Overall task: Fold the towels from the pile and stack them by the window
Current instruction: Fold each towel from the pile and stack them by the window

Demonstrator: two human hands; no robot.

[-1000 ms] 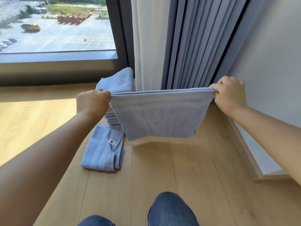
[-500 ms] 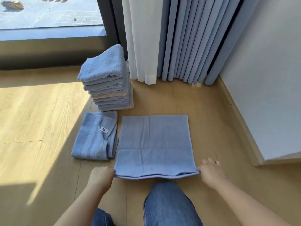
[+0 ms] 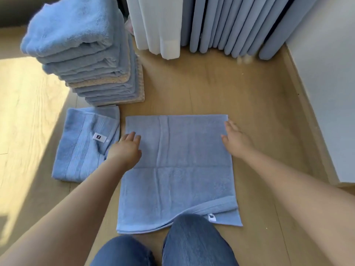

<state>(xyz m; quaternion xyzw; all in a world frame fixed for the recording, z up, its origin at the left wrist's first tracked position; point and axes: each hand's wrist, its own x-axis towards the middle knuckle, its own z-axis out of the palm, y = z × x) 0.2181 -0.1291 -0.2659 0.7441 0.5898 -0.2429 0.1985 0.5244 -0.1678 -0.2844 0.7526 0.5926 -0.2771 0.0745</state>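
1 spread towel [image 3: 182, 179] lay flat on floor [image 3: 211, 83]. 2 hands, left hand [image 3: 126, 148] and right hand [image 3: 236, 140], rested on its side edges, fingers straight. 1 folded towel [image 3: 82, 146] and 1 towel stack [image 3: 86, 60] sat to its left.

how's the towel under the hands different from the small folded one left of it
The spread towel lies wide and flat; the folded towel is a smaller, thicker bundle. The left hand and right hand rest on the spread towel; the folded towel lies aside. The spread towel's tag sits at its near edge; the folded towel's tag lies on top. Both are light blue, on the wooden floor.
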